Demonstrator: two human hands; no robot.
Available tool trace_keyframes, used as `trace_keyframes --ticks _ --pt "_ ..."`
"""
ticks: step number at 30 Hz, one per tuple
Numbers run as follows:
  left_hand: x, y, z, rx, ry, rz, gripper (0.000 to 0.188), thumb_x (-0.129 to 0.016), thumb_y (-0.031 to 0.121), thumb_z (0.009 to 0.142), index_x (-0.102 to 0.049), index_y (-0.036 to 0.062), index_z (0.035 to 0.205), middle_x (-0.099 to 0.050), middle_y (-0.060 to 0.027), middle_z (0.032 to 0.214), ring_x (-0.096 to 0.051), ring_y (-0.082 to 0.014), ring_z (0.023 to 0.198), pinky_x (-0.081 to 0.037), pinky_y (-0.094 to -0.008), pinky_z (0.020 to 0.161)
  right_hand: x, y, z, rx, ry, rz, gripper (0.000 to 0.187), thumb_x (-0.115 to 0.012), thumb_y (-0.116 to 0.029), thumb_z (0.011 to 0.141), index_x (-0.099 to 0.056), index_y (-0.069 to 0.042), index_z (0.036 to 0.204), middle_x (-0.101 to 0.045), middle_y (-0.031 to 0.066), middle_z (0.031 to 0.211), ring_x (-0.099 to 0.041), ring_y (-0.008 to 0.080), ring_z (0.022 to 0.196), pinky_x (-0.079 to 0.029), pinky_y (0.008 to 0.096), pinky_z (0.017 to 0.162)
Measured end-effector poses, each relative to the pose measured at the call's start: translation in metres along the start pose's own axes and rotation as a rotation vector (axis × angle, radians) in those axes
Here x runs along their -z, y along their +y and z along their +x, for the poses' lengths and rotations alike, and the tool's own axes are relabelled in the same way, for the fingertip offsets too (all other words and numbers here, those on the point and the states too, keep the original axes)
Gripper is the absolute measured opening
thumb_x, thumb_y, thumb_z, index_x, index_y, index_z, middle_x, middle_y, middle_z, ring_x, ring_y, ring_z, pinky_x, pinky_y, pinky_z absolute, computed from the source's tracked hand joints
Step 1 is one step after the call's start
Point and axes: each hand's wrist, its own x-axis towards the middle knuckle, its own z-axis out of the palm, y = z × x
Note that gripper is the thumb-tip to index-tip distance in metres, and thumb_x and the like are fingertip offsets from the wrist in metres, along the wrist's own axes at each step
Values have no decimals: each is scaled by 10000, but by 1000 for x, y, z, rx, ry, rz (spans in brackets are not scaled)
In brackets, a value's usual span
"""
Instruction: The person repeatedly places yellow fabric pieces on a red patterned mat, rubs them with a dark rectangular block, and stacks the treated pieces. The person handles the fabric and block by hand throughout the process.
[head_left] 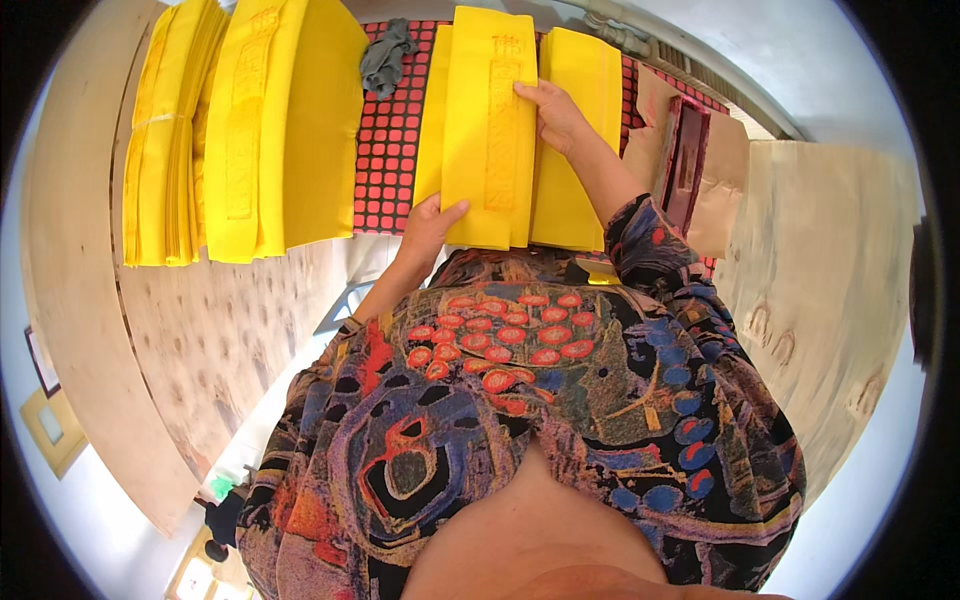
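Observation:
Between my hands is a long yellow paper packet point(490, 130) with a stamped column of reddish-orange marks down its front. My left hand point(428, 232) grips its lower left corner, thumb on top. Higher up, my right hand point(556, 115) pinches its right edge between thumb and fingers. Under or just beside it on the left, more yellow paper point(431, 140) shows. To its right lies a yellow paper stack point(580, 140), partly behind my right forearm.
On the left stand a thick stamped yellow stack point(243, 130) and a tied yellow bundle point(165, 140). A grey cloth point(388, 58) lies on the red-and-black checked mat point(385, 170). At right, a narrow dark-red tray point(685, 165) rests on brown paper point(722, 185). Wooden boards flank both sides.

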Motion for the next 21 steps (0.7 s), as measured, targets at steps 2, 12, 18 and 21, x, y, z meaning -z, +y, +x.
trace_keyframes --ticks 2,12,18,21 --pt "4 -2 0 -21 4 -11 337 -610 201 959 -595 -33 1201 -673 -93 1096 -646 -153 967 -507 -293 848 -3 1 3 0 -16 4 331 -548 -188 990 -536 24 1244 -638 129 1195 -651 212 1058 -546 350 903" --pt "10 -15 17 29 8 -92 378 -595 198 967 -551 -40 1256 -659 -121 1127 -652 -184 999 -530 -320 853 9 12 18 -31 35 64 293 -532 -132 988 -545 22 1237 -637 145 1191 -647 258 1052 -545 383 897" --pt "12 -20 23 71 30 -105 376 -601 215 962 -559 -23 1251 -664 -102 1117 -664 -176 968 -548 -313 830 21 19 22 4 61 102 292 -543 -117 977 -554 23 1233 -635 143 1197 -642 270 1051 -535 406 897" --pt "10 -17 19 82 45 -105 334 -600 227 963 -583 0 1207 -668 -82 1098 -665 -166 958 -551 -312 833 24 19 23 12 76 95 287 -548 -115 973 -558 23 1223 -637 142 1191 -641 268 1049 -536 403 892"
